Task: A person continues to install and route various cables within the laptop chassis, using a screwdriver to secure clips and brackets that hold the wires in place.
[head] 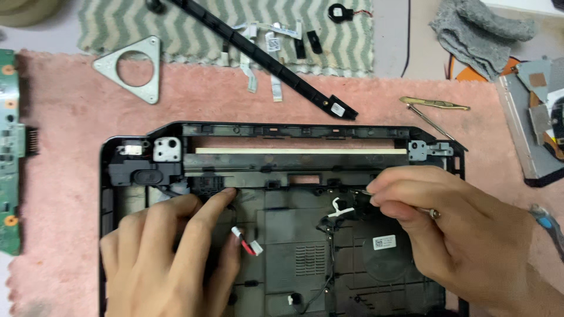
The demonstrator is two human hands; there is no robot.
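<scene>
Down on the pink fuzzy mat [70,117] that covers the surface lies the black plastic laptop base shell [282,246], opened up and facing me. My left hand [170,258] rests flat inside its left half, fingers loosely spread, the index fingertip pressed against the black ridge near the left speaker housing [138,173]. Just right of that hand a short red and black wire with a white plug [249,243] lies loose on the shell floor. My right hand [464,229] comes in from the right with thumb and forefinger pressed together, pinching a thin metal tool; its tip is close to a white cable clip [341,206] near the middle of the shell. A ring shows on one finger of that hand.

Far from me, past the shell, a long black plastic strip [264,58] lies slanted across a green and white zigzag cloth [117,26], with a grey triangular metal bracket [134,67] to its left. Brass-coloured tweezers [435,104] lie far right on the mat, a green circuit board [9,147] at the left edge, and a grey rag [476,32] in the far right corner.
</scene>
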